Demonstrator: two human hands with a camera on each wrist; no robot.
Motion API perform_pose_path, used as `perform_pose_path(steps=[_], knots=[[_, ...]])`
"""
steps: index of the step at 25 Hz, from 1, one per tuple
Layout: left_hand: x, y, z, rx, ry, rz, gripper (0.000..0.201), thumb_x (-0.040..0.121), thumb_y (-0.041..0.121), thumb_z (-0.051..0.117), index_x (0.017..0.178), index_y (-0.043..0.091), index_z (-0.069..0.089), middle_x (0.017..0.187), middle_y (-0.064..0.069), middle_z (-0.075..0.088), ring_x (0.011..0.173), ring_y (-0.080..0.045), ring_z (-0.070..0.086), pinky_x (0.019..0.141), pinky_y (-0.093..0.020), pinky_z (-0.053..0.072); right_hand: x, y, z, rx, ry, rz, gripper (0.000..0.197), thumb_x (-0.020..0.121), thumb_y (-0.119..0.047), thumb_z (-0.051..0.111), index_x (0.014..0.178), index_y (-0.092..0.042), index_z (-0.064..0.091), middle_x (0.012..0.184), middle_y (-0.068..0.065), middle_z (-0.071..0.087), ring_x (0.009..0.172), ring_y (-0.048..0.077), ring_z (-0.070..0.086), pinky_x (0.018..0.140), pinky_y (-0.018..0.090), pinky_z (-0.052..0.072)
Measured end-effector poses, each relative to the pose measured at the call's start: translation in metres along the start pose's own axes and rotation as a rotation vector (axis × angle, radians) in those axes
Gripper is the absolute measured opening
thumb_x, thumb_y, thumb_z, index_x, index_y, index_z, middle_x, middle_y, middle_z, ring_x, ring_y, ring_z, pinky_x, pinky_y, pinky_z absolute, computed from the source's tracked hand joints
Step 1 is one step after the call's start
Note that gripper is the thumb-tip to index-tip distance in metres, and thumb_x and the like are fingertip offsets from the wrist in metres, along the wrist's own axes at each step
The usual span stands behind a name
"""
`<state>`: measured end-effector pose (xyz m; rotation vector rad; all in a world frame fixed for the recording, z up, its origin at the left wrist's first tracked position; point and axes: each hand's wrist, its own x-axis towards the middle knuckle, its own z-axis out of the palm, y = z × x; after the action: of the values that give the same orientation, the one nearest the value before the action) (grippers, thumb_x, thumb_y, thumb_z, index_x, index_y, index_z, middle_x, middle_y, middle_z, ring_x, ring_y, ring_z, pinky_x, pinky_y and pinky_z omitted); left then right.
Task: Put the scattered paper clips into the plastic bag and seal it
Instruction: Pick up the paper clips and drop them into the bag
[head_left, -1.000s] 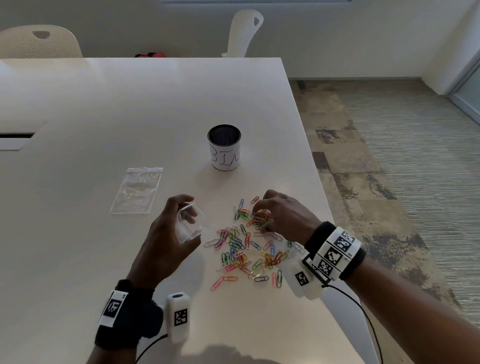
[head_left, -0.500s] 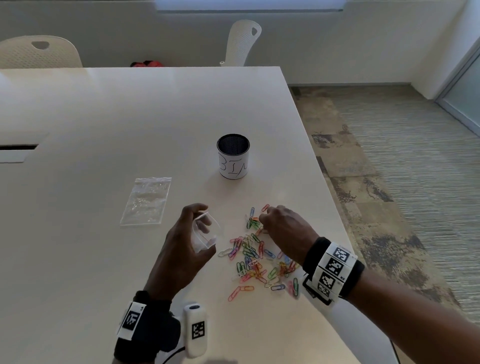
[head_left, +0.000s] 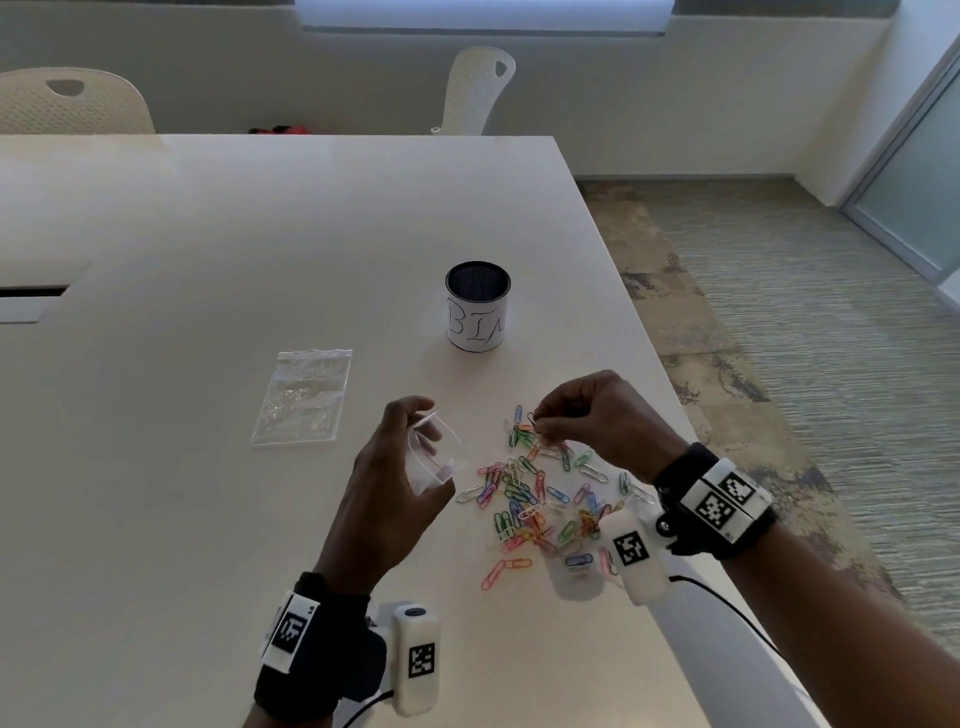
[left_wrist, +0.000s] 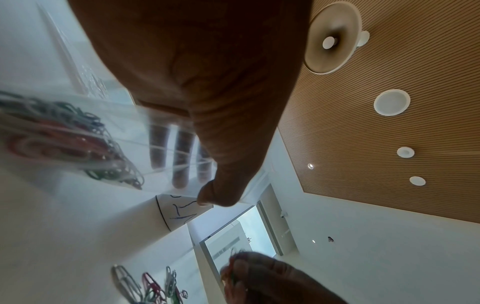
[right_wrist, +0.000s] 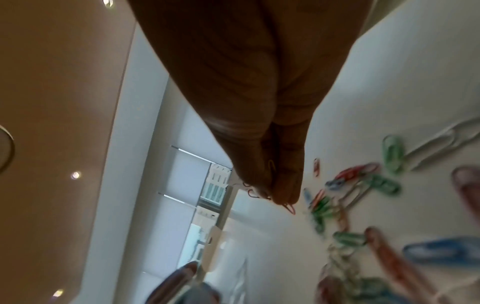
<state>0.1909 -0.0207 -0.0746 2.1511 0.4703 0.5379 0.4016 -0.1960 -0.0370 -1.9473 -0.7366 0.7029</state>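
My left hand (head_left: 428, 448) holds a small clear plastic bag (head_left: 442, 456) with its mouth open, just above the table and left of the pile. In the left wrist view the bag (left_wrist: 78, 133) holds several coloured clips, with my thumb on one side and my fingers behind it. My right hand (head_left: 538, 422) pinches a few paper clips at its fingertips (right_wrist: 281, 197), just above the far edge of the pile. Several coloured paper clips (head_left: 540, 501) lie scattered on the white table (head_left: 208, 234) between my two hands.
A second clear zip bag (head_left: 304, 397) lies flat to the left of my left hand. A black mesh cup labelled BIN (head_left: 478, 307) stands behind the pile. The table's right edge (head_left: 675, 395) runs close to my right hand. Two chairs stand at the far side.
My right hand has risen off the pile with a few clips pinched in its fingertips. My left hand still holds the bag in about the same place.
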Motion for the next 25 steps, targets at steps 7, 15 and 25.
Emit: perform_pose_path(steps=[7,15,25], knots=[[0.003,-0.003,-0.003,0.022,-0.011,0.005,0.079,0.078,0.015,0.089,0.138,0.033,0.04,0.114,0.014,0.064,0.105,-0.004,0.065,0.078,-0.016,0.054,-0.023,-0.064,0.048,0.214,-0.099,-0.201,0.016,0.087,-0.005,0.08,0.101,-0.001,0.078,0.088,0.012,0.081,0.083,0.027,0.079,0.084,0.035,0.065],[0.004,-0.001,-0.003,-0.038,-0.014,-0.051,0.076,0.076,0.002,0.08,0.135,0.033,0.043,0.118,0.005,0.071,0.095,-0.01,0.069,0.074,-0.01,0.049,-0.019,-0.079,0.075,-0.294,-0.096,-0.419,0.016,0.09,-0.017,0.08,0.106,-0.017,0.083,0.098,-0.001,0.082,0.078,0.002,0.076,0.071,0.013,0.059],[0.001,-0.002,-0.003,-0.025,0.004,0.0,0.074,0.08,0.012,0.086,0.136,0.031,0.043,0.112,0.014,0.064,0.103,-0.008,0.067,0.076,-0.011,0.052,-0.007,-0.072,0.04,-0.345,0.042,-0.382,0.018,0.086,-0.009,0.082,0.104,-0.012,0.081,0.094,0.003,0.082,0.079,0.005,0.077,0.081,0.019,0.063]])
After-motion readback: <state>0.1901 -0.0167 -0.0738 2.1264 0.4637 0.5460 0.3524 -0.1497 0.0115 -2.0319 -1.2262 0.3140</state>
